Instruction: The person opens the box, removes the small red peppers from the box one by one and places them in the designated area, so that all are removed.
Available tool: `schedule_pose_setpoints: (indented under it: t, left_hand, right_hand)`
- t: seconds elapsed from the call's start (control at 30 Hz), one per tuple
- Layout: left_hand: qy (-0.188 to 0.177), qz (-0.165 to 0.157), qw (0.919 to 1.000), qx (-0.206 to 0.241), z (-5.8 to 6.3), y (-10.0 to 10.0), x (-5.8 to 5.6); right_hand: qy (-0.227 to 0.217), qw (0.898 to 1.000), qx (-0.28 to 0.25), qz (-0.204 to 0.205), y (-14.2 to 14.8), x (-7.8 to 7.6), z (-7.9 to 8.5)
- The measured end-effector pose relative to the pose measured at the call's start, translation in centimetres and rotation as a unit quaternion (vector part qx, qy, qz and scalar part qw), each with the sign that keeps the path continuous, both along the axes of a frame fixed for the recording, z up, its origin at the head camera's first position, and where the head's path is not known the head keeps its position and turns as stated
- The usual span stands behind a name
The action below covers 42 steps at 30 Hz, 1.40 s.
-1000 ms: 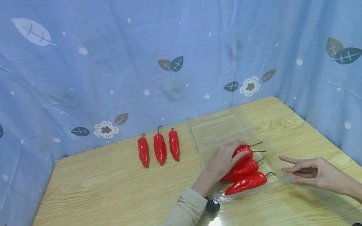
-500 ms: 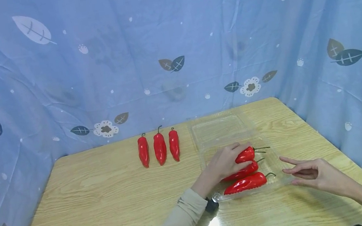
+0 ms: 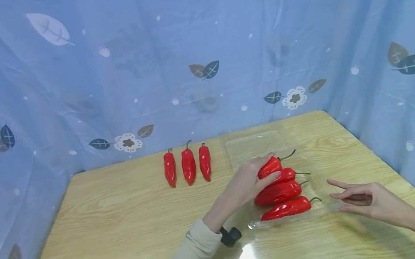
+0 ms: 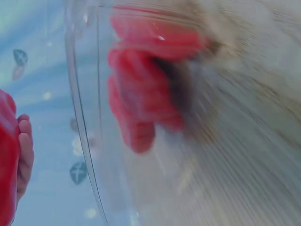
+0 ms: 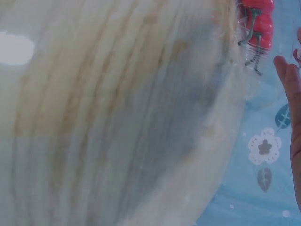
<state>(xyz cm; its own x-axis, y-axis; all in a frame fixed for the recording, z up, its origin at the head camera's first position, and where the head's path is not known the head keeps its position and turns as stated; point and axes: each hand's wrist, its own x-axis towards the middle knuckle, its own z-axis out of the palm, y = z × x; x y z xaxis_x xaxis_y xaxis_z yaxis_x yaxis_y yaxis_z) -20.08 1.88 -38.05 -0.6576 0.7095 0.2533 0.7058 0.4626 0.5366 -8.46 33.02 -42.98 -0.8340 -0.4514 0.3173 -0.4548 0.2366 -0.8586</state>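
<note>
Red pepper (image 3: 269,167) is tilting stem-up and rising off the other three peppers (image 3: 278,193) in the clear container (image 3: 317,187), so coming free; left hand (image 3: 248,181) is pinching it. Right hand (image 3: 367,200) is staying fingers-apart alongside, contact uncertain.

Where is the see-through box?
In the head view, the clear box lies open on the table, right of centre, between the row of three red peppers and the right hand.

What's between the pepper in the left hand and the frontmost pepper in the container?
Two peppers: a farther pepper, partly hidden by the left hand, and a nearer pepper. Head view shows both.
</note>
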Motion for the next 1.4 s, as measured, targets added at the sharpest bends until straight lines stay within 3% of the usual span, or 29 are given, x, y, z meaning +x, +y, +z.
schedule_pose_setpoints:
  t: [0.2,0.5,0.8,0.93,1.07,1.23,1.4]
  left_hand:
    - [-0.048,0.016,0.9982,0.032,-0.8,-2.3,0.6]
    - [-0.085,0.090,0.9877,0.096,-2.3,-6.0,1.0]
    - [-0.133,0.159,0.9732,0.099,-3.1,-11.2,1.1]
    - [-0.146,0.191,0.9623,0.127,-3.5,-13.6,1.1]
    - [-0.144,0.231,0.9396,0.207,-3.8,-15.6,1.1]
    - [-0.165,0.306,0.8893,0.297,-4.1,-17.4,0.4]
    - [-0.175,0.381,0.8464,0.328,-4.2,-18.8,-0.9]
  right_hand:
    - [0.024,0.999,0.029,-0.026,0.9,0.9,0.1]
    - [0.014,0.999,0.025,-0.034,1.8,1.4,-0.3]
    - [0.019,0.997,0.046,-0.052,1.5,1.0,-0.4]
    - [0.017,0.998,0.036,-0.041,1.2,0.7,-0.5]
    - [0.013,0.999,0.024,-0.029,1.0,0.3,-0.6]
    - [0.012,0.999,0.025,-0.030,0.7,0.0,-0.6]
    - [0.014,0.999,0.034,-0.030,0.5,-0.3,-0.7]
